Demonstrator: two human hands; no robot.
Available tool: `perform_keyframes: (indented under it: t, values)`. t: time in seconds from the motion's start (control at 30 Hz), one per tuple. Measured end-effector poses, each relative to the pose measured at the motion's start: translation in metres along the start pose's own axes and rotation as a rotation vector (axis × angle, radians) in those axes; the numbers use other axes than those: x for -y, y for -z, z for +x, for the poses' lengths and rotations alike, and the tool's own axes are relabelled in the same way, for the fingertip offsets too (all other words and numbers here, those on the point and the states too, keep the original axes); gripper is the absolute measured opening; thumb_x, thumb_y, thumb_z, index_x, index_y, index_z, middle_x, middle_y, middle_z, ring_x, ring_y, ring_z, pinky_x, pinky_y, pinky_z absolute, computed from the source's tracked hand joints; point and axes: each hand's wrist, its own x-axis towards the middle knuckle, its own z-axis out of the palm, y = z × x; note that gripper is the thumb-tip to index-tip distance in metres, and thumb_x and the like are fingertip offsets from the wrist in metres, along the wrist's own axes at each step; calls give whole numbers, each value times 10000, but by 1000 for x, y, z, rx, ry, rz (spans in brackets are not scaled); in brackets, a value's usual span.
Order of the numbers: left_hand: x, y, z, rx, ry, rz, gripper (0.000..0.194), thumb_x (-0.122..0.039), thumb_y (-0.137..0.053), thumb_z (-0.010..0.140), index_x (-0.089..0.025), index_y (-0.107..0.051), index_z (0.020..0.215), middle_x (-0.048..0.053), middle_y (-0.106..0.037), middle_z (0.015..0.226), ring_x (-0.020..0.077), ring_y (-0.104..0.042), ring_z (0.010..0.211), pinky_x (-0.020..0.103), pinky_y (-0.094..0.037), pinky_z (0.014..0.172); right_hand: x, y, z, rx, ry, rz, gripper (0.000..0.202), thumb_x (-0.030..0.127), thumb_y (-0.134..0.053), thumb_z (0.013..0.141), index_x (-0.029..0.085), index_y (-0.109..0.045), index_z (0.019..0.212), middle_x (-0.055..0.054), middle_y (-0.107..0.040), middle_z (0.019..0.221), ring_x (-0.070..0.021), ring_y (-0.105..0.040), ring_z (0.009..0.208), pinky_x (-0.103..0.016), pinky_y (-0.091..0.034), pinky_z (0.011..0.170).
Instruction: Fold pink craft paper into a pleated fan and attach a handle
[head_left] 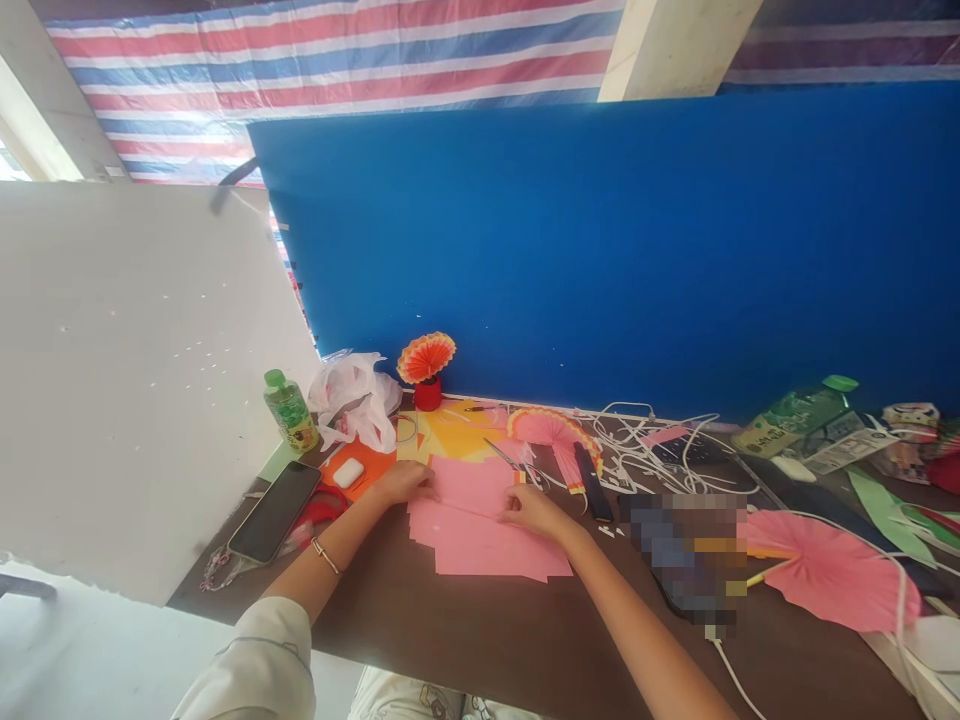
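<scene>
A sheet of pink paper [474, 484] lies in front of me, between my hands. My left hand [405, 482] has its fingers closed at the sheet's left edge. At the right edge, my right hand [534, 510] pinches the same sheet between thumb and fingers. Under it, more pink sheets [491, 552] spread toward me on the brown table [375, 610], their edges uneven. Just beyond my right hand lies a pair of scissors [504, 455]. A pink folded paper fan [551, 428] with an orange and yellow rim rests behind it.
Left stand a phone [276, 512], an earphone case [348, 473], a green-capped bottle [291, 410] and a plastic bag [356, 395]. A paper flower [427, 358] rises from a red pot. On the right are tangled white cables [637, 450], another pink fan [832, 565] and a tipped bottle [799, 418].
</scene>
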Motion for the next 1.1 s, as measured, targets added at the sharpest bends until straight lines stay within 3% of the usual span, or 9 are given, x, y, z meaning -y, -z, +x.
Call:
perform_keyframes:
  t: [0.3, 0.53, 0.7, 0.93, 1.1]
  values:
    - [-5, -4, -12, -84, -42, 35, 316, -469, -449, 851, -181, -558, 782, 35, -596, 819, 176, -543, 779, 258, -357, 645, -7, -2, -18, -9, 87, 113, 168, 272, -474, 751, 162, -599, 727, -25, -603, 719, -150, -517, 682, -257, -373, 612]
    - [-4, -11, -20, -196, -82, 69, 309, -418, -373, 897, -181, -545, 801, 35, -564, 802, 171, -524, 771, 267, -378, 661, -13, -5, -17, -41, 71, 157, 133, 280, -527, 722, 166, -580, 680, 0, -552, 635, -131, -473, 604, -243, -350, 557]
    - [-4, -16, -21, -207, -73, 49, 282, -388, -364, 905, -179, -544, 843, 38, -549, 810, 171, -516, 777, 276, -396, 679, -10, -5, -20, -63, 59, 172, 95, 250, -544, 709, 166, -561, 667, 16, -503, 618, -121, -450, 607, -232, -340, 566]
    - [-8, -21, -32, -243, -138, 258, 298, -155, -292, 915, -240, -536, 1062, 51, -536, 982, 183, -482, 974, 335, -385, 877, -9, -9, -26, -104, 63, 155, 125, 278, -520, 748, 172, -561, 697, 14, -492, 631, -133, -444, 648, -246, -357, 606]
    - [-20, -24, -35, -229, -238, 252, 321, -161, -295, 914, -238, -544, 1102, 53, -544, 1148, 178, -446, 1125, 386, -304, 1018, -9, -9, -25, -122, 93, 111, 119, 273, -525, 763, 176, -549, 698, 9, -514, 660, -137, -463, 663, -256, -383, 639]
